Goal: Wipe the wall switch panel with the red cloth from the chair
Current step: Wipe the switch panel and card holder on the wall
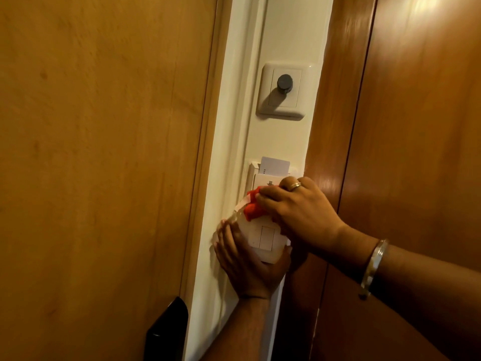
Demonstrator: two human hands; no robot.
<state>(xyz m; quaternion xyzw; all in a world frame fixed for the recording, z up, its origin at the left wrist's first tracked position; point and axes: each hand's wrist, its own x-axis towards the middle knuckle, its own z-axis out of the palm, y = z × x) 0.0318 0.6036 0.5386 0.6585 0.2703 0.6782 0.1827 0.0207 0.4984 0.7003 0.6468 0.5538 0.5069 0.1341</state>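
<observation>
Warm wooden door panels stand on either side of a narrow cream strip of wall (234, 126), and on that strip the fittings run in a column: a dimmer plate with a dark knob (284, 83) high up, a key-card holder (263, 175) with a white card (275, 165) standing in its slot below it, and lowest the wall switch panel (265, 239). The right hand (296, 212), wearing a ring and with a bangle on its wrist, has its fingers curled and pressed together over the bunched red cloth (253, 208), holding it against the top edge of the switch panel, just under the card holder. The left hand (244, 264) is spread and cups the panel's lower left corner from beneath, palm on the wall, gripping nothing. Wiping looks under way, with only the upper part covered so far. To my eye the next stroke should carry the cloth down across the rocker face, lightly enough not to flip it, and the lower hand must shift clear.
</observation>
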